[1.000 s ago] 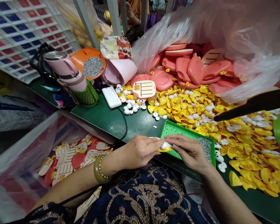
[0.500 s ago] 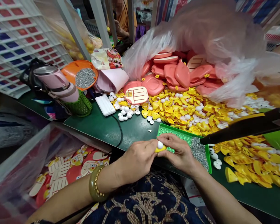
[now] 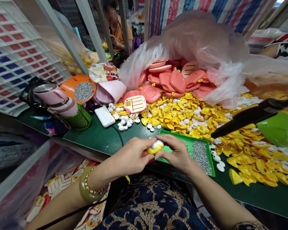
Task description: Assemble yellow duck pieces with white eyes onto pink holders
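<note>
My left hand [image 3: 129,156] and my right hand [image 3: 176,153] meet at the table's near edge, both pinched on one small toy part [image 3: 155,147]: a yellow plastic piece with a white dome on top. Something red shows under my left fingers. The hands hover over the left end of a green perforated tray [image 3: 190,144] that holds a heap of small grey screws [image 3: 201,155]. Behind the tray lies a big pile of yellow pieces [image 3: 182,116] mixed with white domes [image 3: 124,119].
Pink plastic shells [image 3: 172,80] spill from a clear bag [image 3: 196,41] at the back. At left: a pink flask [image 3: 55,97], an orange bowl of screws [image 3: 83,89], a white phone [image 3: 105,116]. A black-handled green scoop [image 3: 275,126] juts in at right. A bin of finished toys [image 3: 60,185] stands below the table. A person sits behind.
My hands have turned and lifted the yellow and white part slightly, and the white dome now sits on top facing up. The camera view tilted upward, so everything slid down in the frame.
</note>
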`<state>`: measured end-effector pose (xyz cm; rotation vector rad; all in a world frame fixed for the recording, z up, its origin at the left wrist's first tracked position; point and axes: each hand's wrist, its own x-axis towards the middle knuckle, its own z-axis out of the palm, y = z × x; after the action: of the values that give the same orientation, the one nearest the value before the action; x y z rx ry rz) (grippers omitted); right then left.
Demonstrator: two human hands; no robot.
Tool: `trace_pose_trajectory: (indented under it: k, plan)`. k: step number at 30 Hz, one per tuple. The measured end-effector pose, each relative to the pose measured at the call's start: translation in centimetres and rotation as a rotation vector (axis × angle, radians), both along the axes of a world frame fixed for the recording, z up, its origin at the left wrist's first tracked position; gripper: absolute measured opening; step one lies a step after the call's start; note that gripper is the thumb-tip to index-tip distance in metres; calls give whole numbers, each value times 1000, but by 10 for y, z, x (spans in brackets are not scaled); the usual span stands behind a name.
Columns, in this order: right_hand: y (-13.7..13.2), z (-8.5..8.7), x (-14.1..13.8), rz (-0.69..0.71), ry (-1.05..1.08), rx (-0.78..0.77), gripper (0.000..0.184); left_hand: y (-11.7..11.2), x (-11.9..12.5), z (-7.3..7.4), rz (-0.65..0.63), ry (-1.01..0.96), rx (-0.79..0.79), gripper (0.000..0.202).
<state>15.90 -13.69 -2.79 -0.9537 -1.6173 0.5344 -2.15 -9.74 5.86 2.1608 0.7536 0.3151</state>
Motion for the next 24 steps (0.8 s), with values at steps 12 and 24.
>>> trace_pose_trajectory:
  k: [12, 24]
  plan:
    - [3, -18, -6, -67, 122, -86, 37, 19, 20, -22, -33, 86, 100, 23]
    - [62, 5, 160, -949, 240, 4, 83, 39, 41, -16, 465, -357, -525, 31]
